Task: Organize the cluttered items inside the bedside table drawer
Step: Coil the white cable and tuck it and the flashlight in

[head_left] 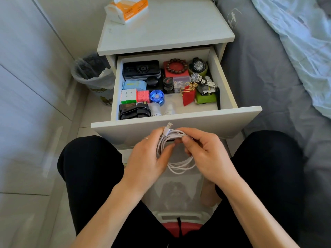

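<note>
Honestly, with left hand and right hand both gripping the white cable, I'd wrap its plug end tightly before dropping it in the drawer

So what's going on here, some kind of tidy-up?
Yes. A person sits in front of an open bedside drawer and holds a coiled white cable in both hands, the left hand and the right hand gripping the loops in front of the drawer. Inside, boxes, puzzle cubes, watches and a bead bracelet already sit fairly neatly packed.
</note>
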Tool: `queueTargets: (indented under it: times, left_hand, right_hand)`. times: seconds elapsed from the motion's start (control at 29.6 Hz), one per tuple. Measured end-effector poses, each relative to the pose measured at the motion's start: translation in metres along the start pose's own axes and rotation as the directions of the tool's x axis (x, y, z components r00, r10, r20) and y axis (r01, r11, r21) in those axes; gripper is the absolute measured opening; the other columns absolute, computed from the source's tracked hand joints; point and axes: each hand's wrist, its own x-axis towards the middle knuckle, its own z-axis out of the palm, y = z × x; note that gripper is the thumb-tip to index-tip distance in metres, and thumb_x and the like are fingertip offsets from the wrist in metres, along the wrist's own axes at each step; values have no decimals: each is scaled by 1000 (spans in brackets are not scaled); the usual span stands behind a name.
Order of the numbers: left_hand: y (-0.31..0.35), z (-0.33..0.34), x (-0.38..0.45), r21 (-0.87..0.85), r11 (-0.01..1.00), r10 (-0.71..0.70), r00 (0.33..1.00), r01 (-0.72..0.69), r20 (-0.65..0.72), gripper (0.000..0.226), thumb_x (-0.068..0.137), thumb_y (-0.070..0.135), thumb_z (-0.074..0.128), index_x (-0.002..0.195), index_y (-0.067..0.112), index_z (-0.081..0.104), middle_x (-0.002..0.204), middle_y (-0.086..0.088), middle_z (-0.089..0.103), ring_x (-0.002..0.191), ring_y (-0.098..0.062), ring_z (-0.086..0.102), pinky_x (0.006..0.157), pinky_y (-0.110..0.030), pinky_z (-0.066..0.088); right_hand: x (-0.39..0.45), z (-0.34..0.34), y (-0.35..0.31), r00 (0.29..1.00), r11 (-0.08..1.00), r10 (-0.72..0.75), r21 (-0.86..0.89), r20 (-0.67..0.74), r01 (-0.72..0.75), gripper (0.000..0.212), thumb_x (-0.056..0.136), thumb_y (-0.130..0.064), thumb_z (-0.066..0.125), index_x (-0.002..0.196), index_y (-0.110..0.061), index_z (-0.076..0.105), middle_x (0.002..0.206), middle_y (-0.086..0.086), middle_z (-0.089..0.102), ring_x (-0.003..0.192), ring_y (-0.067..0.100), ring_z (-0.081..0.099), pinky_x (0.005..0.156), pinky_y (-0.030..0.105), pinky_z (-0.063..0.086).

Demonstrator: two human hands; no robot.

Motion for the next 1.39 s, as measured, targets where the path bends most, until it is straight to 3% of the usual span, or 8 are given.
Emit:
queueTargets:
  times: [0.14,0.24,0.41,0.54,0.71,0.85,1.12,1.39]
  left_hand:
    - [0,-7,10,155,984,100,993,-89,-68,14,93,26,67,102,16,71,101,1,53,92,-17,55,75,-29,48]
    - [3,-10,17,-301,944,-69,973,136,222,17,95,25,58,106,16,67,91,-4,70,89,-21,66,82,-40,52]
    - [10,-9,21,-790,180,-174,809,587,562,18,87,23,57,81,6,56,41,1,38,42,-19,48,66,-36,54]
    - [16,-5,29,-852,-78,-267,812,518,518,36,86,46,57,64,18,48,37,8,23,32,-8,19,43,-24,27]
    - [16,-9,41,-918,-100,-395,832,383,390,46,103,44,38,65,19,48,40,7,21,34,-8,17,43,-24,28]
    - [13,-12,45,-920,-49,-463,807,389,366,50,104,45,37,65,18,51,40,7,20,33,-7,17,39,-22,29]
    - [17,4,30,-874,54,-578,729,483,367,54,95,58,50,56,23,38,46,5,16,38,-12,15,41,-25,28]
    - [27,18,25,-908,-38,-674,660,418,332,56,100,56,46,54,22,41,45,5,19,36,-10,16,38,-23,25]
  right_hand:
    - [4,-4,0,1000,999,-19,-41,23,20,34,97,-3,54,108,-29,72,89,-21,70,74,1,61,69,10,42]
    - [8,-9,0,999,998,-35,-47,40,37,32,97,-4,55,110,-29,72,91,-16,70,77,3,61,72,13,43]
    - [20,-14,-8,992,997,-76,-10,98,77,33,97,-7,56,110,-35,69,85,-15,70,71,2,59,68,17,46]
    - [24,-7,-7,999,997,-7,71,40,4,20,99,-21,55,109,-26,71,93,0,73,84,18,68,80,35,56]
    - [12,1,11,946,961,233,96,226,-260,49,98,-53,39,108,-16,69,106,3,72,102,14,66,95,30,50]
    - [3,-5,17,904,984,174,-39,391,-172,21,98,-35,53,91,-25,70,74,-8,68,67,5,60,64,20,44]
    - [2,-8,32,953,918,301,275,-18,-285,16,91,-10,66,78,-12,75,63,6,63,59,13,58,62,21,50]
    - [-7,32,22,924,798,334,578,-189,-170,33,97,-36,51,111,-18,75,115,8,71,110,22,66,97,42,52]
